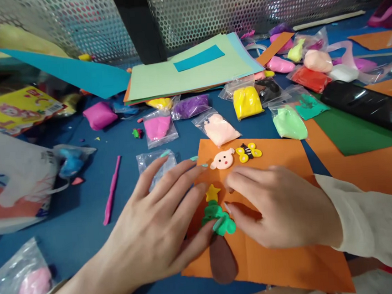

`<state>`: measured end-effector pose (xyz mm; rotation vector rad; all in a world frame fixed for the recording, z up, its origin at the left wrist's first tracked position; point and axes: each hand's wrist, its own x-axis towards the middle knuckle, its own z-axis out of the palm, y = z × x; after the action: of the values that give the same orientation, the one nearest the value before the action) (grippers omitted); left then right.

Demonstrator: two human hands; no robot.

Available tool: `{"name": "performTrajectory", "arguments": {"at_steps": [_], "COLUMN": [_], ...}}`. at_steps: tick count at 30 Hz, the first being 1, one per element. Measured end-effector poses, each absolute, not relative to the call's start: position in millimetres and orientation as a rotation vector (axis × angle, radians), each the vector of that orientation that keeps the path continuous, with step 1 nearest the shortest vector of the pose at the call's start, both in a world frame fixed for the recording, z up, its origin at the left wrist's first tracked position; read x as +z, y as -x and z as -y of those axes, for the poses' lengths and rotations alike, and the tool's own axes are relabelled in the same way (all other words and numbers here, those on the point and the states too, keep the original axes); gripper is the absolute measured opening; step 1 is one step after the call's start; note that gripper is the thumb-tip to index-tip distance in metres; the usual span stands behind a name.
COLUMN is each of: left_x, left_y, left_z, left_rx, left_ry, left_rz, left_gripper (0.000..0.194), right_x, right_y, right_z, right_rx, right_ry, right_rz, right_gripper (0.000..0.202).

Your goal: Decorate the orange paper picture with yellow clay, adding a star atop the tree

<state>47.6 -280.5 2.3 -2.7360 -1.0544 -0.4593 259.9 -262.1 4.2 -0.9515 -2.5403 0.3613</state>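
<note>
The left hand (169,213) lies palm down with its fingers spread apart, the thumb resting on the bright green, lobed clay piece (229,226), perhaps to steady it against the creased orange paper sheet (292,271). The right hand (278,204) comes in from the other side, fingers curled, thumb and forefinger apart with nothing visible between them; the thumb tip is just beside the green piece, though whether it touches is impossible to tell. This two-sided posture seems to keep the small part between both thumbs, where either can press it. The green piece sits on the sheet, left of its middle crease, between a small yellow clay star (213,192) on its far side and a flat, brown, rounded clay piece (222,259) on its near side. Together they form a tree shape whose long axis runs nearly straight away from the person, roughly along the crease, star end pointing to the far edge and the wider brown end towards the body. The pale pink clay face (223,159) and the yellow-and-black winged clay insect (248,152) lie beyond the hands, apparently placed out of their way. On the blue counter (76,235), the slim magenta plastic tool (112,191) and the bagged yellow clay (247,102) look placed within reach.
</note>
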Motion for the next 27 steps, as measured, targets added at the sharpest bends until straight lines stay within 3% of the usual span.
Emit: {"name": "performTrajectory", "arguments": {"at_steps": [7, 15, 21, 27], "left_x": [0.5, 1.6, 2.9, 9.1], "left_y": [-48.2, -48.6, -54.7, -53.5], "left_z": [276.9, 283.1, 288.3, 285.6], "left_rx": [-0.424, -0.451, -0.504, -0.391], "left_ry": [2.845, 2.752, 2.687, 2.567], "left_rz": [1.045, 1.090, 1.110, 0.932], "left_gripper": [0.033, 0.050, 0.030, 0.040], "right_x": [3.1, -0.2, -0.7, -0.3], "right_y": [-253.3, -250.4, -248.4, -247.9], "right_z": [257.7, 259.6, 260.7, 259.8], "right_rx": [0.356, 0.317, 0.296, 0.322], "right_ry": [1.003, 1.091, 1.112, 1.085], "right_rz": [2.565, 2.520, 2.496, 2.516], "right_gripper": [0.019, 0.024, 0.022, 0.019]}}
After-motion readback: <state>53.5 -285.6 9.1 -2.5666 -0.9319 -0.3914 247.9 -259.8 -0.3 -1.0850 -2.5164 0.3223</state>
